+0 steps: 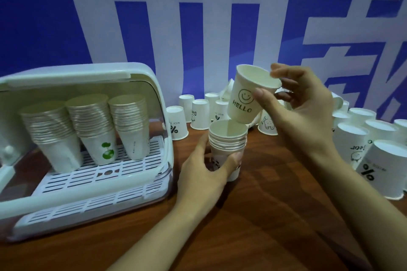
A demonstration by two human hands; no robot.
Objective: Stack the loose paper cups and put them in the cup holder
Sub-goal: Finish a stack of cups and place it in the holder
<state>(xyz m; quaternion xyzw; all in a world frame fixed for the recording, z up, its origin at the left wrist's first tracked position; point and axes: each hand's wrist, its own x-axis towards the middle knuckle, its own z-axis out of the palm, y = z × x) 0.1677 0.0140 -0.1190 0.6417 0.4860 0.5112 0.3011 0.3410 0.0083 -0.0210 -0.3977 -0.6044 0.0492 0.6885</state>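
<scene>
The right hand (pixel 301 103) has a pinch grip on a cup (pixel 248 97), tilted just above the stack (pixel 226 138) that the left hand (pixel 207 167) holds on the bench (pixel 264 215). Stacking is under way; next, straighten and nest it. The holder (pixel 66 138) seems open.

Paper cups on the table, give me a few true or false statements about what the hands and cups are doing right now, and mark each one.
1. The right hand holds a HELLO cup tilted above the stack. True.
2. The left hand rests flat on the table. False: it grips the lower part of the cup stack.
3. The cup holder has three stacks in it. True.
4. The loose cups by the wall stand mouth up. False: they stand mouth down.
5. The HELLO cup is fully nested in the stack. False: its base sits just above the top rim.
</scene>
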